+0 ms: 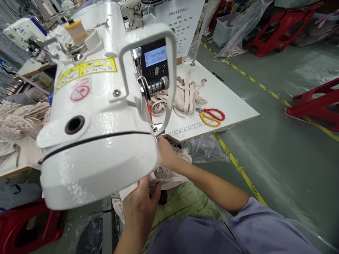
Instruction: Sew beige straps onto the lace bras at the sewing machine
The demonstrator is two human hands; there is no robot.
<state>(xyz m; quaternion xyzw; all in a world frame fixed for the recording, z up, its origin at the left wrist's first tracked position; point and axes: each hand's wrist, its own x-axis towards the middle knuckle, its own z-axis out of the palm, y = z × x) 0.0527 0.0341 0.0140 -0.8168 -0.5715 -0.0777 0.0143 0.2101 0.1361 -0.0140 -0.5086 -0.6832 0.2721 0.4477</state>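
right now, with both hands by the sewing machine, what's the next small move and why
I'd probably have the left hand gently smooth the pale cloth, since it holds that cloth while lace bunches alongside. The right hand seems best kept steady: its fingers are partly hidden behind the sewing machine.

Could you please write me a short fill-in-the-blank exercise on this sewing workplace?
1. The scissors on the white tabletop have one red handle and one ____ handle.
2. The lower hand, holding pale fabric, is the person's ____ hand.
3. The plastic stool at the picture's lower left is coloured ____.
4. In the picture, the scissors lie to the ____ of the sewing machine head.

Missing words: yellow; left; red; right.
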